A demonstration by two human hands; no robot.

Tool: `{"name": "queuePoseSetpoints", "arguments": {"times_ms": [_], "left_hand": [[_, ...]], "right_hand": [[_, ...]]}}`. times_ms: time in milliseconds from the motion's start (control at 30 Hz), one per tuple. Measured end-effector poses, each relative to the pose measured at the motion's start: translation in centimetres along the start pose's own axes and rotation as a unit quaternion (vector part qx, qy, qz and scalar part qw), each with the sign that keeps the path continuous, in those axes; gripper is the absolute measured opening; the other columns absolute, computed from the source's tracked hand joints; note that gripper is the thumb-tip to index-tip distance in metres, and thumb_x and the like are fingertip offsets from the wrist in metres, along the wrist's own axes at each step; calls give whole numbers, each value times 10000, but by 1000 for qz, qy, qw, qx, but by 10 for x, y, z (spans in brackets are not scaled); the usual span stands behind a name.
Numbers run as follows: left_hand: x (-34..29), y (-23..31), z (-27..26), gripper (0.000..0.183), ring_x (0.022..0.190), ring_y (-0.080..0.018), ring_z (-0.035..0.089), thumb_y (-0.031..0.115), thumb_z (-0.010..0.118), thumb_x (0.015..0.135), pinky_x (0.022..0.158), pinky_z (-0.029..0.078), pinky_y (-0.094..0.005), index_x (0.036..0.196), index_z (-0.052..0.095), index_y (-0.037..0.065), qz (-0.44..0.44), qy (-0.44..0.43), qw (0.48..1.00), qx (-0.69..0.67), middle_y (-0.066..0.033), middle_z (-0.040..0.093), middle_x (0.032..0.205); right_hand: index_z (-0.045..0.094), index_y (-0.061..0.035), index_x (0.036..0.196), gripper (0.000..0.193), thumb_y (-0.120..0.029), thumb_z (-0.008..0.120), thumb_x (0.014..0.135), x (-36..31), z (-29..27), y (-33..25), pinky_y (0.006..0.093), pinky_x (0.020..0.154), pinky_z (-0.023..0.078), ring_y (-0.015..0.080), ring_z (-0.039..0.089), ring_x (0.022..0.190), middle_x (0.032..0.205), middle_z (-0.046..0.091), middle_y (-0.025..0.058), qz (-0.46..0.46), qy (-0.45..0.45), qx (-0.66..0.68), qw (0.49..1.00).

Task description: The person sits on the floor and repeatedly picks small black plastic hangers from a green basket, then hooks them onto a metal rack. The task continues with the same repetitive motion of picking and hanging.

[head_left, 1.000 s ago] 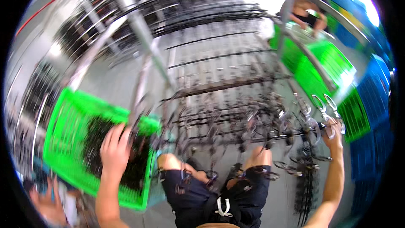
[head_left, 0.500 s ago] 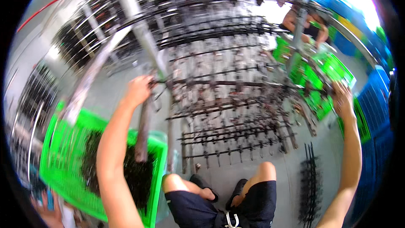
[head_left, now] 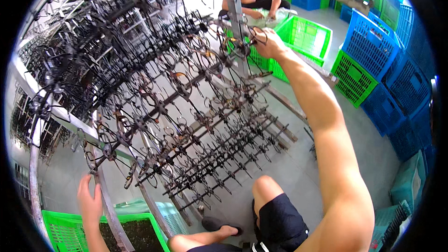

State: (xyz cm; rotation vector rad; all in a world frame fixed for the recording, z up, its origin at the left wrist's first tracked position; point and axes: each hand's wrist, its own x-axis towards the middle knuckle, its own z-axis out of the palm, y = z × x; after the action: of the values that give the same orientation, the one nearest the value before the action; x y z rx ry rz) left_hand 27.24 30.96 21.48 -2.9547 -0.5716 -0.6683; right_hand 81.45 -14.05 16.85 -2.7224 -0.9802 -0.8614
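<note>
A dark bar (head_left: 161,108) strung with thin black and brown looped pieces (head_left: 179,84) slants across the metal rack. At its far right end, the fingers of my right hand (head_left: 272,45) are curled round the tip, beside an upright post (head_left: 236,23). My left hand (head_left: 90,203) is below the bar's near left end, thumb and fingers apart, nothing held. Its fingertips come close to a hanging loop (head_left: 91,161); whether they touch it I cannot tell. Below hang more bars (head_left: 219,151) of similar pieces.
A green crate (head_left: 65,228) holding dark material stands at lower left. Beyond my right hand, a person (head_left: 254,0) sits by a bright green crate (head_left: 305,35). Blue crates (head_left: 371,37) are stacked at right. Rack rails (head_left: 70,123) run near my left hand.
The view has turned and tilted. My left hand has come down off the left bar end and opened. My right hand is still at the right end.
</note>
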Motion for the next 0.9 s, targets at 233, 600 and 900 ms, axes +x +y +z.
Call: {"name": "queuePoseSetpoints", "arguments": {"times_ms": [233, 600, 900], "left_hand": [[-71, 143, -103, 158, 886, -263, 606, 6, 590, 785, 788, 476, -326, 936, 629, -20, 7, -196, 950, -244, -149, 635, 959], [-93, 109, -95, 260, 1017, -238, 528, 126, 522, 850, 872, 408, -328, 1073, 538, -6, -104, 75, 891, -436, -162, 562, 1111], [137, 71, -43, 574, 1187, -265, 399, 441, 384, 933, 1062, 254, -356, 1288, 370, -9, -215, 201, 506, -811, -178, 405, 1308]], "right_hand": [[526, -79, 1071, 357, -85, 586, 719, -27, -4, 12, 405, 864, 413, 328, 499, 1005, 1029, 500, 137, -36, 91, 56, 994], [484, -31, 1157, 389, -348, 424, 941, -18, -130, -53, 312, 789, 450, 145, 575, 848, 970, 586, 67, 143, 349, 564, 735], [498, -95, 744, 248, -269, 669, 785, 95, -211, -20, 311, 643, 459, 184, 549, 692, 806, 565, 33, 127, 119, 938, 301]]}}
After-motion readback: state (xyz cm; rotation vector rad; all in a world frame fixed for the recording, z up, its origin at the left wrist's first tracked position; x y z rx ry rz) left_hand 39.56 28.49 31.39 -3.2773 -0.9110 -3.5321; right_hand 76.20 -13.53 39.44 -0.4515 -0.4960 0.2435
